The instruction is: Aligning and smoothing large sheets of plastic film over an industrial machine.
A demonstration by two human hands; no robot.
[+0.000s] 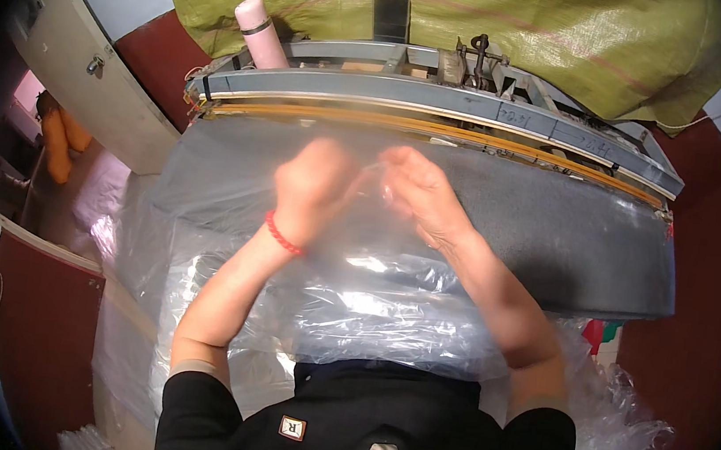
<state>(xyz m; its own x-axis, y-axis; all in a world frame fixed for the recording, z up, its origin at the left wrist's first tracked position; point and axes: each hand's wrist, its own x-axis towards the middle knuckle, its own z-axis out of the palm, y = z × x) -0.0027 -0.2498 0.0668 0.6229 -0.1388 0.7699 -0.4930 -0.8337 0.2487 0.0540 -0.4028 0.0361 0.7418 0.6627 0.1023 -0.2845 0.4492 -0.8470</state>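
Observation:
A thin clear plastic film (376,320) hangs over my lap and rises to both hands above the dark grey work surface (573,231). My left hand (316,183), with a red bead bracelet at its wrist, is closed on the film; motion blurs its fingers. Close beside it on the right, my right hand (418,191) pinches the film's edge between thumb and fingers. The film between the two hands is hazy, so its exact edge is hard to make out.
Behind the surface runs a machine's grey metal frame (349,89) with orange strips (390,122) along it. A pink flask (262,36) stands at its back left, and a metal clamp (479,61) on the right. Green-yellow sheeting (535,23) hangs behind. A door (87,52) is at left.

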